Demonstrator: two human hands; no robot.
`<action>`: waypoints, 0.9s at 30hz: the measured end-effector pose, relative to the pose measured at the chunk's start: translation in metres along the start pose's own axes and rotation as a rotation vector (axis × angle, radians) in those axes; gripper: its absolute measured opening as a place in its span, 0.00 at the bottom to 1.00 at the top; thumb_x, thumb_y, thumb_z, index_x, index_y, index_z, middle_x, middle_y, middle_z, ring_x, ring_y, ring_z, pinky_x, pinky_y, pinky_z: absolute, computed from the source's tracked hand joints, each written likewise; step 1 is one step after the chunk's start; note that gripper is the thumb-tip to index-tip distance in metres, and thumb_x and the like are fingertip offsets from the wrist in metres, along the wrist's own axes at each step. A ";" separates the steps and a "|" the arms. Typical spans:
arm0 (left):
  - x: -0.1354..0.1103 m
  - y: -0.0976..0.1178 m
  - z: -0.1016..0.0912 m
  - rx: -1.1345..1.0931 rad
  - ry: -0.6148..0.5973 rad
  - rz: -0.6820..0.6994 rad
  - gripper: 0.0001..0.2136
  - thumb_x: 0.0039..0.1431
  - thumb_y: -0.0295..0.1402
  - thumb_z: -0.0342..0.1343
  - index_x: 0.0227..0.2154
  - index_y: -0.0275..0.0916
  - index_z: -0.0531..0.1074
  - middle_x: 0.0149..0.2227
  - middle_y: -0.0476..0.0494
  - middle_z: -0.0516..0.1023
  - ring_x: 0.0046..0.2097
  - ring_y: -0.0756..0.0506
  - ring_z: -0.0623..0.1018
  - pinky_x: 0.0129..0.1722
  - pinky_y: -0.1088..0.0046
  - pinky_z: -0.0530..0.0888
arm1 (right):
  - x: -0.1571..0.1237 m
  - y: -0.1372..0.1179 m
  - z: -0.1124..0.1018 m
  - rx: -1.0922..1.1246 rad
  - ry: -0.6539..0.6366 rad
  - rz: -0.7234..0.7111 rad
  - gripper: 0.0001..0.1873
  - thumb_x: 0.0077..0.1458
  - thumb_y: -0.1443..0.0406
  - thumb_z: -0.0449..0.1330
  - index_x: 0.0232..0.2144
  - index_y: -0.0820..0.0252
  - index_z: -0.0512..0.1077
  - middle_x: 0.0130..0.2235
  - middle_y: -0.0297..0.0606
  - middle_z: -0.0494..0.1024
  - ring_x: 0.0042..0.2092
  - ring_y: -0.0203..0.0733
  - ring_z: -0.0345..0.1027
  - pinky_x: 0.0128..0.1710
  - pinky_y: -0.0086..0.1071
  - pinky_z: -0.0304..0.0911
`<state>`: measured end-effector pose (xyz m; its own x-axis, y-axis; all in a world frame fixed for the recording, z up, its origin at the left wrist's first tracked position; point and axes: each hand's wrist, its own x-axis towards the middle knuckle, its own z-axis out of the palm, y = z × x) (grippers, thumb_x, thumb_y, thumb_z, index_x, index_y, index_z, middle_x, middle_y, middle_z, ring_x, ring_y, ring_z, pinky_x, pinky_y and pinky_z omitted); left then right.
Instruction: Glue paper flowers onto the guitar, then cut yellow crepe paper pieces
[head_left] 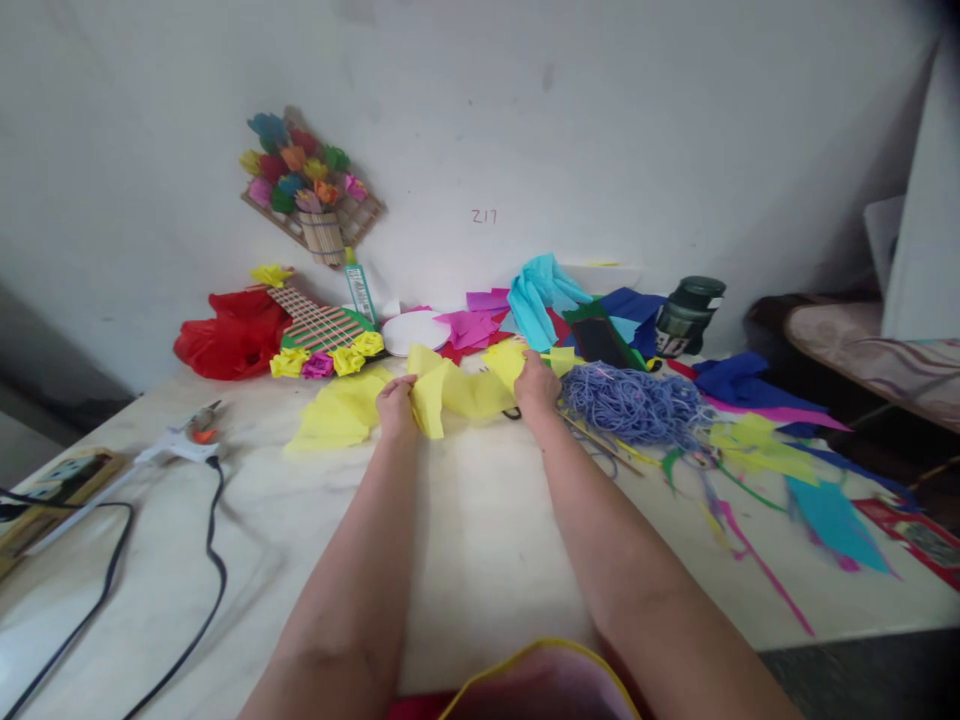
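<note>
A long, crinkled sheet of yellow crepe paper [472, 390] stretches between my two hands above the white table [480, 560]. My left hand [397, 405] pinches it near its middle, and a loose part spreads out to the left on the tabletop. My right hand [535, 388] is closed around the paper's right part, beside a tangled heap of purple-blue string [634, 400]. Part of a dark looped item [512, 412], perhaps a scissors handle, shows by my right wrist; the rest is covered.
A glue gun [184, 440] with a black cord lies at left by a power strip [60, 490]. Behind stand a craft with yellow paper flowers [319, 335], a glue tube [360, 288], blue crepe paper [544, 295] and a dark jar [690, 315]. Paper scraps [836, 520] lie at right.
</note>
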<state>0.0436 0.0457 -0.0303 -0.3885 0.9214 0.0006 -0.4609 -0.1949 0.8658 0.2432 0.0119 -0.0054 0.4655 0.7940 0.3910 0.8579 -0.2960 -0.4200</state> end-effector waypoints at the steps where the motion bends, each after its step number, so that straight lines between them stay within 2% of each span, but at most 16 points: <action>1: 0.001 -0.001 0.000 0.003 0.002 -0.001 0.05 0.33 0.27 0.52 0.19 0.35 0.70 0.19 0.50 0.70 0.23 0.51 0.69 0.26 0.74 0.66 | 0.001 0.003 0.000 0.010 0.013 0.017 0.20 0.55 0.70 0.43 0.48 0.54 0.64 0.40 0.40 0.73 0.39 0.40 0.67 0.35 0.31 0.57; 4: 0.003 -0.002 -0.001 0.018 0.004 -0.013 0.06 0.33 0.27 0.52 0.19 0.35 0.70 0.19 0.49 0.70 0.24 0.50 0.69 0.27 0.74 0.66 | 0.005 0.012 0.002 -0.005 0.032 0.028 0.19 0.53 0.72 0.44 0.43 0.56 0.68 0.43 0.40 0.71 0.40 0.41 0.65 0.36 0.31 0.57; 9: 0.003 -0.002 0.000 0.044 0.017 -0.037 0.05 0.34 0.29 0.54 0.19 0.36 0.70 0.20 0.49 0.70 0.24 0.50 0.70 0.28 0.72 0.67 | 0.006 0.016 0.002 -0.121 0.046 -0.088 0.16 0.50 0.69 0.48 0.38 0.60 0.73 0.45 0.44 0.69 0.45 0.46 0.60 0.41 0.35 0.54; 13: 0.002 -0.002 0.000 0.041 0.007 -0.036 0.04 0.35 0.28 0.54 0.20 0.36 0.70 0.20 0.48 0.71 0.24 0.50 0.70 0.28 0.72 0.67 | 0.006 0.014 0.000 -0.148 -0.060 -0.203 0.15 0.50 0.65 0.50 0.38 0.59 0.73 0.42 0.45 0.71 0.46 0.47 0.59 0.43 0.37 0.52; 16: 0.003 -0.002 0.000 0.037 0.005 -0.033 0.05 0.34 0.27 0.53 0.20 0.35 0.70 0.20 0.48 0.71 0.24 0.50 0.70 0.27 0.73 0.66 | 0.006 0.011 -0.002 -0.165 -0.170 -0.248 0.16 0.50 0.61 0.51 0.38 0.58 0.73 0.44 0.43 0.71 0.47 0.46 0.58 0.45 0.38 0.50; 21: 0.002 -0.001 0.000 0.041 0.010 -0.019 0.05 0.33 0.27 0.53 0.19 0.36 0.71 0.19 0.49 0.70 0.24 0.50 0.69 0.26 0.74 0.66 | 0.006 0.009 -0.002 -0.210 -0.284 -0.235 0.17 0.47 0.63 0.53 0.39 0.60 0.73 0.43 0.44 0.72 0.46 0.48 0.60 0.45 0.38 0.51; 27: 0.002 -0.001 0.000 0.034 0.003 -0.016 0.04 0.34 0.27 0.54 0.19 0.36 0.70 0.19 0.50 0.70 0.24 0.50 0.70 0.26 0.74 0.67 | 0.006 0.009 0.000 -0.210 -0.245 -0.184 0.16 0.50 0.68 0.49 0.38 0.65 0.73 0.38 0.49 0.74 0.43 0.48 0.65 0.41 0.36 0.56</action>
<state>0.0432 0.0472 -0.0308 -0.3836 0.9234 -0.0144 -0.4399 -0.1690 0.8820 0.2543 0.0137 -0.0066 0.2546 0.9403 0.2258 0.9603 -0.2184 -0.1736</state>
